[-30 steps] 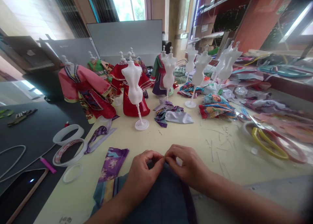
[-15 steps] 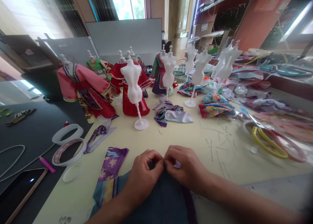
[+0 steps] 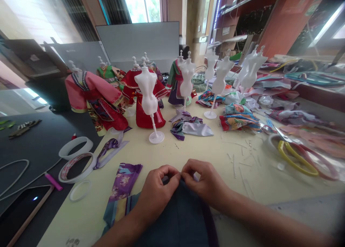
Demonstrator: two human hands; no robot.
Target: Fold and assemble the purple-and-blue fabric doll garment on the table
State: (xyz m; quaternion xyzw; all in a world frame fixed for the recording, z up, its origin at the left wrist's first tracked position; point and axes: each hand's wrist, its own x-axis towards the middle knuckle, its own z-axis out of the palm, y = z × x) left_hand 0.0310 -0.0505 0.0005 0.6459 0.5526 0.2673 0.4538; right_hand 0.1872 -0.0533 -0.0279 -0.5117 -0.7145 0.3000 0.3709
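Observation:
A small dark blue-grey garment (image 3: 175, 218) with purple edging lies at the near side of the table. Its patterned purple sleeve (image 3: 125, 180) stretches out to the left, with a yellow and blue band below. My left hand (image 3: 160, 189) pinches the garment's top edge between thumb and forefinger. Right beside it, my right hand (image 3: 203, 178) pinches the same edge, and the two sets of fingertips nearly touch. A bit of pale cloth shows behind the right fingers. Whether a pin or needle is between the fingertips is too small to tell.
Ahead stands a bare white mannequin (image 3: 149, 92), near a mannequin in a pink and red dress (image 3: 99, 99). Tape rolls (image 3: 77, 168) and a phone (image 3: 25, 207) lie left. Yellow-handled scissors (image 3: 296, 157), bead strips (image 3: 234, 166) and fabric scraps (image 3: 239, 117) lie right.
Both hands stay pinched on the garment's edge. The right hand's knuckles have risen slightly. The whole view has shifted a little.

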